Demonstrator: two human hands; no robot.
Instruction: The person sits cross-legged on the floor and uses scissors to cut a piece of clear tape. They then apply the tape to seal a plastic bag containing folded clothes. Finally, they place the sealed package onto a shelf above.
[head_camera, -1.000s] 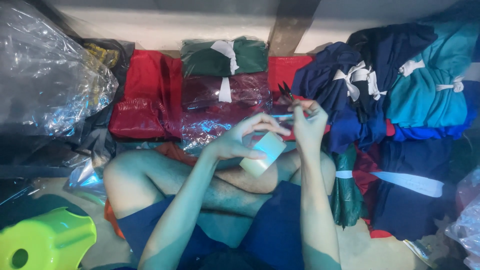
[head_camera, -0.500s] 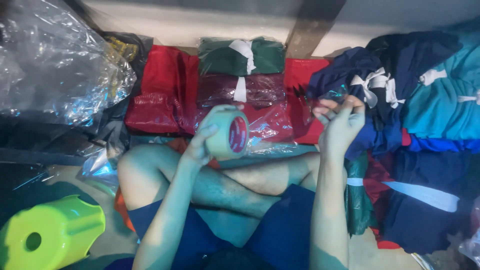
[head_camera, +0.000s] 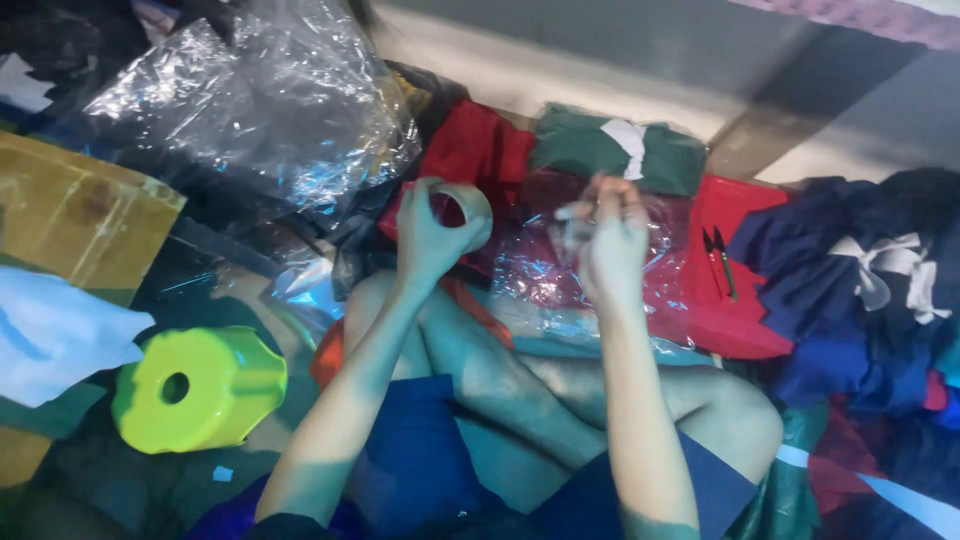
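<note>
The left hand (head_camera: 430, 235) has its grip closed round the tape roll (head_camera: 462, 205), raised above the knees; the right hand (head_camera: 612, 245) pinches what looks like the clear tape end (head_camera: 572, 215) over the bagged maroon garment (head_camera: 590, 270); best pull taut and level, fingers off the glue.

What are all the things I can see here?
tape roll: one, tan, in left hand
green garment pack: one, top centre
red garment packs: several, middle
thread snips: one, dark, on red pack
navy bundles: several, white ties, right
clear plastic bags: a heap, top left
stool: one, lime green, lower left
cardboard: one, brown, left
left hand: grip on tape roll
right hand: fingers pinched together
</note>
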